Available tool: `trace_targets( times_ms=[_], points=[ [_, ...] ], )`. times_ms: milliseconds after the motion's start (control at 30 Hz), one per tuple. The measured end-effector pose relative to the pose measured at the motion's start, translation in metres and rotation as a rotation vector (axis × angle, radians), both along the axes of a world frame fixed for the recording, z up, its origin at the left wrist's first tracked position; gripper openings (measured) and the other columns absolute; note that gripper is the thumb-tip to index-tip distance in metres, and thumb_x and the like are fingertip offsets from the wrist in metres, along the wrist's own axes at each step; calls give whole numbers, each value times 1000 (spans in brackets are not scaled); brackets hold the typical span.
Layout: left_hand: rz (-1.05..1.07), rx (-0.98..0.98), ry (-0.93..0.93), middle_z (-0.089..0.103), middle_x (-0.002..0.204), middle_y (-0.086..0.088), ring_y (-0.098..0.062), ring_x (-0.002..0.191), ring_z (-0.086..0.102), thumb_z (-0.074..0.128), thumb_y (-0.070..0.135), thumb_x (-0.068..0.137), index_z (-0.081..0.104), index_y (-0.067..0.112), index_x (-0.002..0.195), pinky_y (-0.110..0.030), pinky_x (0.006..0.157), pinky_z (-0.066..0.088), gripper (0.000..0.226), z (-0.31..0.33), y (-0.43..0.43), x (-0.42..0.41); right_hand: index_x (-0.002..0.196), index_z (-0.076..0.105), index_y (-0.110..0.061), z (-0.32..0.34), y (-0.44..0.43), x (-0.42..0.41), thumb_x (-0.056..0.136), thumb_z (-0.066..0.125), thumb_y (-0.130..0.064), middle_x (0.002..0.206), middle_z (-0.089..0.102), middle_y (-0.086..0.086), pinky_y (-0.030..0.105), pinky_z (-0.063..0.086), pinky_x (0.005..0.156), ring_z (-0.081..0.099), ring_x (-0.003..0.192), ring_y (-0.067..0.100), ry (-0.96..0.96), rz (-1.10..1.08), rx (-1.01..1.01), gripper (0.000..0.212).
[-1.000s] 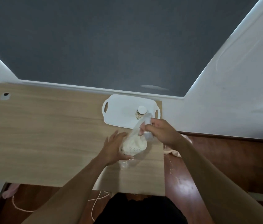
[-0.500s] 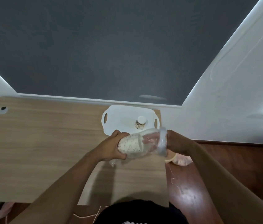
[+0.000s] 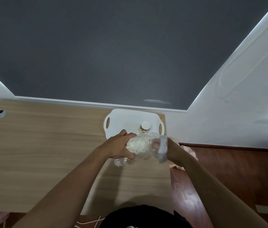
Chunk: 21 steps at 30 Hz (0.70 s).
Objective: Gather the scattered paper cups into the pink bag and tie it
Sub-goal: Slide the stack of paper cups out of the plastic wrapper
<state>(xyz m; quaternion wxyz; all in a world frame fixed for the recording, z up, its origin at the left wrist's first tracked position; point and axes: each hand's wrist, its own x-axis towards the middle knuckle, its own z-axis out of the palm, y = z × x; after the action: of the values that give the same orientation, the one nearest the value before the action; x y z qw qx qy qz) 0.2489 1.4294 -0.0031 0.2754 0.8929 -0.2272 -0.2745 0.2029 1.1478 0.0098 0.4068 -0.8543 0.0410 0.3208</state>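
Bag (image 3: 162,150) film blurs right hand (image 3: 173,151) fingers; left hand (image 3: 116,146) grips cups (image 3: 138,144).

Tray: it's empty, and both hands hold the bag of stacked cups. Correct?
Not empty. The head view shows one cup standing on the white tray, just behind the hands. The rest holds: the left hand and right hand grip the bag with the stacked cups inside.
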Motion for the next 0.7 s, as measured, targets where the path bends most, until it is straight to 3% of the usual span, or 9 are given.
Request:
trace_targets(
  times_ms=[67,167,267,333,400,500,567,633,700],
  points=[
    [-6,-3,-2,53,119,10,-18,108,63,88,52,69,52,45,154,-39,95,58,92,2,-5,0,86,72,-21,6,9,-1,85,68,10,85,72,-3,13,49,66,66,70,-4,-21,20,-42,32],
    [-33,20,-2,62,117,10,-21,109,63,84,53,69,53,44,147,-44,98,56,85,8,-13,-2,69,56,-23,5,16,-1,82,72,17,62,57,-14,3,41,52,61,53,-10,-108,46,-148,45],
    [-29,31,21,63,118,10,-22,108,65,83,63,66,53,39,141,-49,98,58,85,11,-18,-4,80,65,-32,4,17,-4,96,75,2,64,67,-21,5,44,61,66,63,-7,-160,-15,-164,39],
    [-2,41,-2,65,122,12,-20,110,65,84,80,63,53,39,143,-47,97,57,95,11,-19,-6,86,67,-36,5,18,-7,100,76,-5,69,71,-29,8,47,65,68,69,-9,-185,-49,-136,35],
    [31,53,-63,67,126,15,-18,113,65,81,91,63,53,40,146,-45,96,57,101,11,-19,-9,89,68,-32,7,19,-9,99,73,-1,71,71,-23,6,46,61,68,70,-11,-183,-59,-167,32],
    [58,9,-95,70,126,19,-17,114,67,78,87,71,55,46,142,-45,94,59,85,7,-16,-11,87,67,-27,10,21,-7,95,68,11,67,66,-22,-4,43,64,65,75,-25,-187,-29,-194,38],
    [72,-36,-58,73,120,22,-13,108,69,79,86,73,58,49,136,-45,93,60,76,5,-10,-10,93,73,-16,12,18,-5,95,64,14,74,72,-16,3,47,68,70,79,-11,-186,17,-238,31],
    [116,-68,-22,75,116,22,-10,104,70,80,86,72,60,48,135,-43,93,61,77,2,2,-7,109,75,7,14,11,-2,95,62,13,99,79,13,24,58,81,74,92,16,-216,63,-272,20],
    [165,-84,13,75,115,27,0,103,70,82,85,71,60,49,140,-35,93,59,80,0,19,-4,116,74,12,17,1,-1,98,67,8,110,79,24,42,63,87,78,100,35,-238,47,-261,19]
  ],
)
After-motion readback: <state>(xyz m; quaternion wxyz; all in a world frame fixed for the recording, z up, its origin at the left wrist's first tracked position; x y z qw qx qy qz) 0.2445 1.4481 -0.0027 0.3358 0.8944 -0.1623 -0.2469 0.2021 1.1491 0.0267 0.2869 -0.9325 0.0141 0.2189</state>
